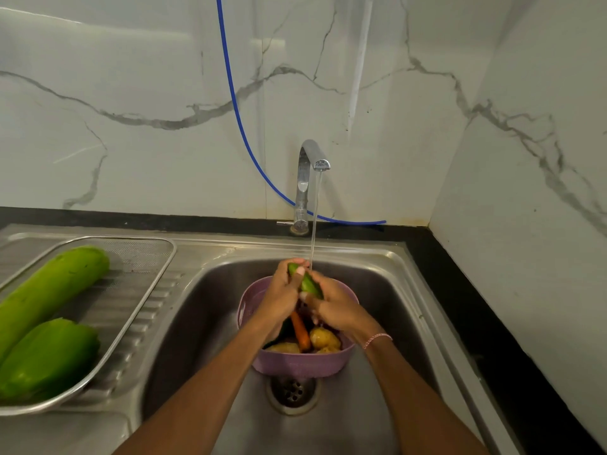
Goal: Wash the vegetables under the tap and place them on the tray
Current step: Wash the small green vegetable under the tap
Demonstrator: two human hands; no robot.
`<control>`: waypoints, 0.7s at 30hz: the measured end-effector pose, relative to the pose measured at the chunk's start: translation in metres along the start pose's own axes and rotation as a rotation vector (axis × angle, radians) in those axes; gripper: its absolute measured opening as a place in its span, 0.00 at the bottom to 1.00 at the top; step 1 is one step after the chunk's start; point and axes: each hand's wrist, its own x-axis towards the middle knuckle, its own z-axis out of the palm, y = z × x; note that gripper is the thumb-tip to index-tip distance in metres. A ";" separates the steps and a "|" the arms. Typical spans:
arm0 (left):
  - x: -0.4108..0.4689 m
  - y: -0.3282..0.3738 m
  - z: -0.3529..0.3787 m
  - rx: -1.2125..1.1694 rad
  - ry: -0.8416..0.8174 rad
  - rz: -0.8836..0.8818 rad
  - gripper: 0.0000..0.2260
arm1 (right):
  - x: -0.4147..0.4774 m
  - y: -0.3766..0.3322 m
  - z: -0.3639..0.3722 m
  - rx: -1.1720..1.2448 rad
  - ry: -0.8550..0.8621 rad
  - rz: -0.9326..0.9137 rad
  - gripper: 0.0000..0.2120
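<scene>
Head | left hand [279, 298] and right hand [336, 308] fingers grasp 1 cucumber [308, 284] | tray [144, 254]: 2 gourds [52, 290] [46, 356] | basket [302, 365]: 1 carrot [301, 331]

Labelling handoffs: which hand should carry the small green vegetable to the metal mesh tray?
Left, probably. The left hand grips the small green vegetable, and the metal mesh tray sits on its side; the right hand would cross over.

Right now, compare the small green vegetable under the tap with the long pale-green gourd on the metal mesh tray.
The small green vegetable is gripped by the left hand and right hand under the water; the long pale-green gourd lies untouched on the tray. The vegetable is far smaller and darker than the gourd. Both are green.
</scene>
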 end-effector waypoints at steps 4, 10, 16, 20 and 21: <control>-0.002 -0.001 0.001 -0.048 -0.071 -0.080 0.12 | 0.005 0.001 0.005 -0.334 0.031 -0.028 0.23; -0.003 0.009 0.001 -0.139 -0.105 -0.126 0.17 | 0.000 -0.002 0.006 -0.431 0.183 -0.105 0.25; -0.005 0.013 -0.003 -0.179 -0.116 -0.114 0.19 | 0.004 -0.016 0.012 0.151 0.166 0.148 0.23; -0.006 0.016 0.003 -0.215 -0.035 -0.074 0.15 | 0.006 -0.025 0.026 0.448 0.171 0.234 0.16; -0.006 0.016 0.003 -0.213 0.000 -0.060 0.14 | 0.004 -0.028 0.030 0.400 0.190 0.218 0.15</control>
